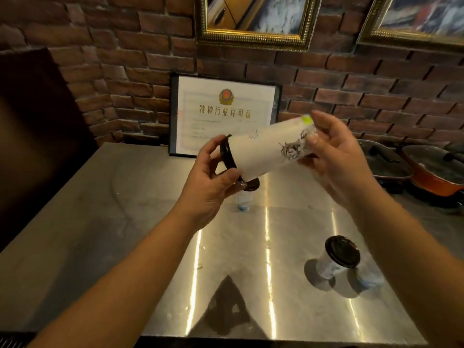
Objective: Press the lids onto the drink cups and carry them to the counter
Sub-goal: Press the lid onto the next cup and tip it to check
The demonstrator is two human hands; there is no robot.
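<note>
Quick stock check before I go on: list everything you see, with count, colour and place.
Held cup: 1, white with black print, tilted in mid-air between both hands.
Lid: 1, black, at held cup's mouth.
Lidded cups: 2, white with black lids, on the steel counter; one near right, one behind left hand.
Framed certificate: 1, white, leaning on brick wall.
Pots: 2, far right; one orange, one dark.
Gold picture frames: 2, on wall.
Hands: left at lid, right at cup base.
</note>
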